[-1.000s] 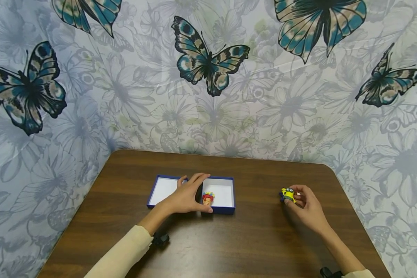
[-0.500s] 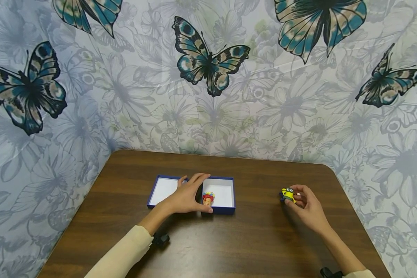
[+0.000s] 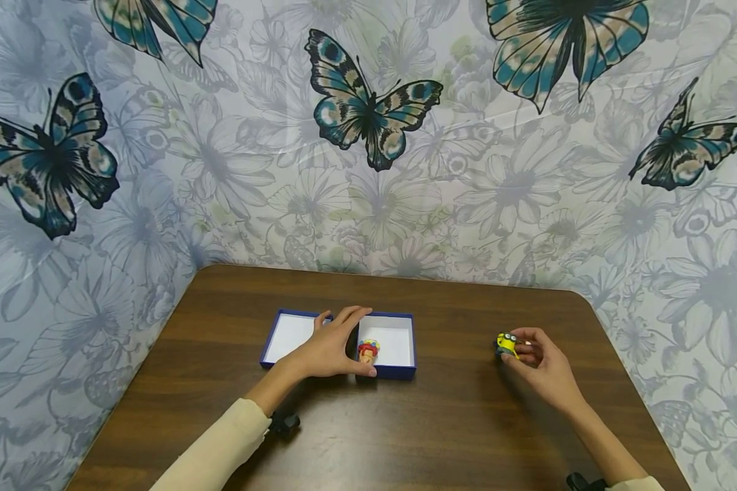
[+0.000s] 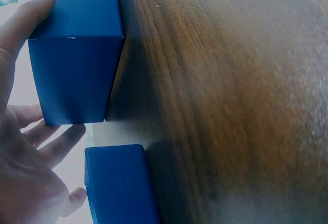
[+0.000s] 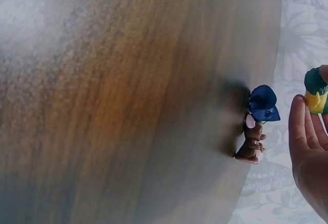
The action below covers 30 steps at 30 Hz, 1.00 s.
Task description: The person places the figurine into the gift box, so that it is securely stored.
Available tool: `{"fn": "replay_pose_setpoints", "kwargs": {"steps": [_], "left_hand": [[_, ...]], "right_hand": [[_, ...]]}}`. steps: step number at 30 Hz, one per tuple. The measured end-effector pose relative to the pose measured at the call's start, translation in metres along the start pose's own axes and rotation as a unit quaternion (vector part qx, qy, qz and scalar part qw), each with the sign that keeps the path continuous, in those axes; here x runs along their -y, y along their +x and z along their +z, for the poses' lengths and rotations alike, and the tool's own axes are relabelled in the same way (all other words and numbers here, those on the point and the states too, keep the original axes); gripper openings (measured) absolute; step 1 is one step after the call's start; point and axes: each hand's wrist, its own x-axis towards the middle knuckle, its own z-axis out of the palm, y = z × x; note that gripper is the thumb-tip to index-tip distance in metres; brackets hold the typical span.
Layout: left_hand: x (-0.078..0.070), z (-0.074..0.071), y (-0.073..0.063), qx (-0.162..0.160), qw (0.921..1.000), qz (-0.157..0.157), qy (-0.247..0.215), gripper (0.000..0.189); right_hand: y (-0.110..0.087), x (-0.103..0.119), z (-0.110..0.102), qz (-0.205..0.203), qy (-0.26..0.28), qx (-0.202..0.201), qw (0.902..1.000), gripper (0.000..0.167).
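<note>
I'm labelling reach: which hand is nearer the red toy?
Left hand: it grips the box just left of the red toy. The right hand pinches a yellow toy, far to the right.

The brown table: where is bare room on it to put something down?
Bare table: between the blue box and the right hand; nearer the person, between left sleeve and right forearm. Crowded: around the left hand, the blue box and the tray beside it; around the right hand, the held yellow figure and blue-capped figure.
</note>
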Motion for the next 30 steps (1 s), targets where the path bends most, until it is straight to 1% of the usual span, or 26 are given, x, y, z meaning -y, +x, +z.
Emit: {"fn": "replay_pose_setpoints", "kwargs": {"steps": [9,15,24,30], "left_hand": [[0.0004,0.0010,0.0002,0.007,1.0000,-0.006,0.003,0.124],[-0.0009,0.0001,-0.0001,0.001,1.0000,-0.002,-0.001,0.122],[-0.0003,0.0005,0.0003,0.008,0.9999,-0.009,0.000,0.124],[0.0006,0.0022,0.0006,0.004,0.9999,-0.010,-0.004,0.124]], "right_hand": [[0.0000,0.0011,0.0004,0.000,0.006,0.010,0.9999,0.045],[0.0013,0.0007,0.0010,-0.004,0.006,0.016,0.9998,0.044],[0.0053,0.0013,0.0040,-0.010,0.008,0.021,0.9997,0.043],[0.0074,0.0049,0.0052,-0.009,0.002,0.029,0.9995,0.042]]}}
